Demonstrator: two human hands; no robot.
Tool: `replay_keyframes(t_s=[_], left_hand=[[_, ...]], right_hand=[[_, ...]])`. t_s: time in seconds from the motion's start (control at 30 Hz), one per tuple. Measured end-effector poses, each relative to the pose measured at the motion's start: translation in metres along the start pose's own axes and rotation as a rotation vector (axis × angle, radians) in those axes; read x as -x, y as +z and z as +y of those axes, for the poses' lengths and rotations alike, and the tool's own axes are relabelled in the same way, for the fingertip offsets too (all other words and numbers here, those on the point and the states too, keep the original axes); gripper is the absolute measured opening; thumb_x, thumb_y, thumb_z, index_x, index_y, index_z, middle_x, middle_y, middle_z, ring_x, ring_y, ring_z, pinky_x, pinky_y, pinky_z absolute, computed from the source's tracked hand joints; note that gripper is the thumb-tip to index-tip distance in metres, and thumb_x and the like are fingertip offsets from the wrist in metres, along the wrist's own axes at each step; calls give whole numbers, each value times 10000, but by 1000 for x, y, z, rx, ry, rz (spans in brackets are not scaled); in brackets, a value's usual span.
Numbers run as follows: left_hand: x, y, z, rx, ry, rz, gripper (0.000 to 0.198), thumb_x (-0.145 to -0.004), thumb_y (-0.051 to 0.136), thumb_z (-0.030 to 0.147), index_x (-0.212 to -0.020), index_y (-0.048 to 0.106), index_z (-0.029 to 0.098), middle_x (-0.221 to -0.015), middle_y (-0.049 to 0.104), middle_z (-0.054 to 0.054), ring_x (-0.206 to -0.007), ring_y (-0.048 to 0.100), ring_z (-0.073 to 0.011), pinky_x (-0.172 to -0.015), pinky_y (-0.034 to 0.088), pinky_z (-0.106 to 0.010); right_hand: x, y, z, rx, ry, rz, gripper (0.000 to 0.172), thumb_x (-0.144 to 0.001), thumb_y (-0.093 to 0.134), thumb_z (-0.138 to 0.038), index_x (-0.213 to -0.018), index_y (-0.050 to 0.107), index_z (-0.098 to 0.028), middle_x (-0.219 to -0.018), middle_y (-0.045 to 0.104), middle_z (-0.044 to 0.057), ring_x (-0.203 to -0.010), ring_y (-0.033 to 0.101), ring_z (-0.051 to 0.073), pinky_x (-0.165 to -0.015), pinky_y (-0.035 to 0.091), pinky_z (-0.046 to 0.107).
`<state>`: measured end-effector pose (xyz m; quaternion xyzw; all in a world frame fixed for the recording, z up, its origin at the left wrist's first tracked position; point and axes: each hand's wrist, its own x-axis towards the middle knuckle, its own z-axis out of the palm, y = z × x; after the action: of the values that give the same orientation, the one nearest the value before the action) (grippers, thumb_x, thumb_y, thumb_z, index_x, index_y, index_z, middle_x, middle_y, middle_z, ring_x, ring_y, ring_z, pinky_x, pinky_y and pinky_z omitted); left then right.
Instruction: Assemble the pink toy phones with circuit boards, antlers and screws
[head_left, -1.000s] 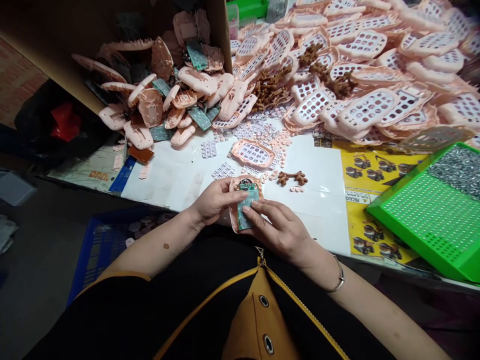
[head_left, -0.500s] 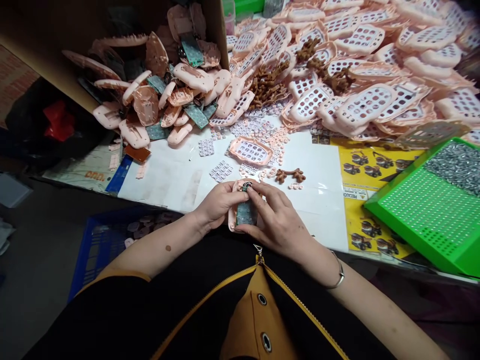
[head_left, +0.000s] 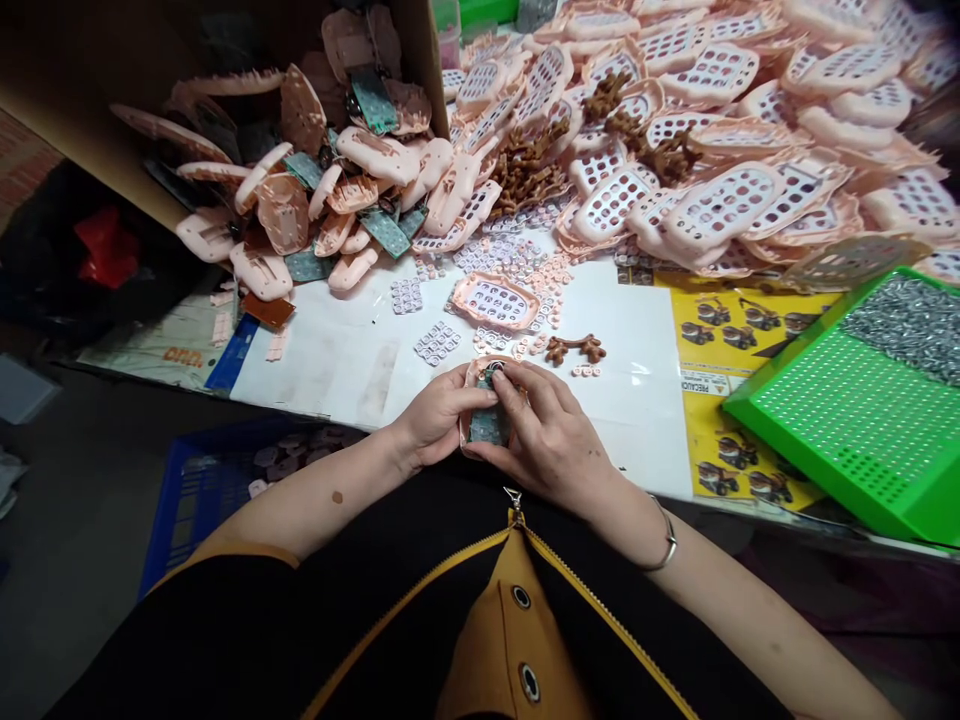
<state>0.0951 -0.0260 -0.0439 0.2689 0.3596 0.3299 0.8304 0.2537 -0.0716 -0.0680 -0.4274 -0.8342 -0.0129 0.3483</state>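
Close to my body, my left hand (head_left: 442, 412) and my right hand (head_left: 551, 425) both grip a pink plastic toy phone shell. A green circuit board (head_left: 489, 418) lies inside it, with a dark round part and thin wires at its top end. My left thumb presses on the board's upper edge, and my right fingertips touch it near the wires. Just beyond lie a pink front cover (head_left: 495, 303) with rows of holes, pale button sheets (head_left: 437, 343) and a brown antler-shaped piece (head_left: 575, 349).
A cardboard box (head_left: 442, 75) of pink shells and circuit boards stands at the left. Many pink covers (head_left: 724, 205) are heaped at the back right. A green basket (head_left: 817, 420) with screws (head_left: 904, 325) sits at the right. Below the table edge is a blue crate (head_left: 176, 490).
Both hands stay on the shell, which has tilted slightly along with the circuit board. The whole view has shifted a little, so the table things appear slightly further left.
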Motion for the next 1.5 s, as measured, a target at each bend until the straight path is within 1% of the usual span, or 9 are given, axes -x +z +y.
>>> replay_keyframes(t_s=[0.23,0.53,0.77,0.83,0.97,1.07,1.17,1.3,1.5], left_hand=[[-1,4,-1,-88,48,-28,378,-653,723,64,-1010,671,176,-988,687,-32,-976,634,-169,-903,452,-269],[-3,7,-6,-175,106,28,372,-650,726,63,-1002,671,171,-1003,696,-36,-972,630,-170,-941,443,-295],[-3,8,-10,-199,134,54,375,-651,719,54,-1010,671,152,-988,699,-36,-961,627,-163,-895,461,-273],[-2,6,-10,-197,119,60,377,-659,729,68,-1021,669,154,-973,699,-37,-939,636,-161,-867,469,-266],[-2,2,-9,-163,27,47,420,-669,756,117,-1068,633,166,-905,687,-31,-796,650,-151,-750,494,-278],[-4,0,-7,-155,-13,30,452,-653,779,130,-1073,614,165,-862,674,-18,-735,641,-143,-716,504,-288],[-8,-1,-6,-155,-9,17,487,-638,782,118,-1089,604,159,-867,672,-17,-742,640,-140,-719,503,-281],[-10,-3,-5,-160,-8,8,476,-634,783,120,-1073,601,148,-865,672,-23,-748,638,-141,-699,499,-275],[-10,-1,-3,-168,-14,22,492,-622,793,118,-1074,602,150,-853,676,-23,-753,639,-149,-703,494,-281]], right_hand=[[0,1,0,-30,35,-50,731,-858,650,-495,-1385,450,-29,-1260,572,295,-1254,517,389,-970,541,584],[1,2,-1,-25,52,-39,721,-858,640,-514,-1361,467,-26,-1242,579,291,-1203,544,380,-952,549,576],[1,3,-4,-25,51,-17,733,-858,640,-513,-1353,472,0,-1233,566,301,-1200,530,376,-965,536,562],[1,2,-2,-81,72,-9,721,-875,600,-541,-1370,476,-33,-1226,571,284,-1178,541,368,-951,531,571],[6,3,13,-245,206,29,586,-894,554,-573,-1357,547,-215,-1250,577,180,-1194,550,338,-978,498,579],[14,6,28,-358,326,-31,551,-897,576,-549,-1381,542,-288,-1330,546,142,-1265,529,308,-1028,478,540],[17,10,37,-428,335,-100,594,-883,621,-520,-1415,513,-278,-1303,591,133,-1202,577,276,-1003,499,490],[16,14,38,-403,319,-83,604,-872,644,-514,-1399,533,-240,-1227,649,133,-1110,617,263,-951,514,454],[16,14,35,-385,332,-73,599,-882,615,-539,-1396,534,-242,-1210,660,126,-1096,618,261,-950,504,446]])
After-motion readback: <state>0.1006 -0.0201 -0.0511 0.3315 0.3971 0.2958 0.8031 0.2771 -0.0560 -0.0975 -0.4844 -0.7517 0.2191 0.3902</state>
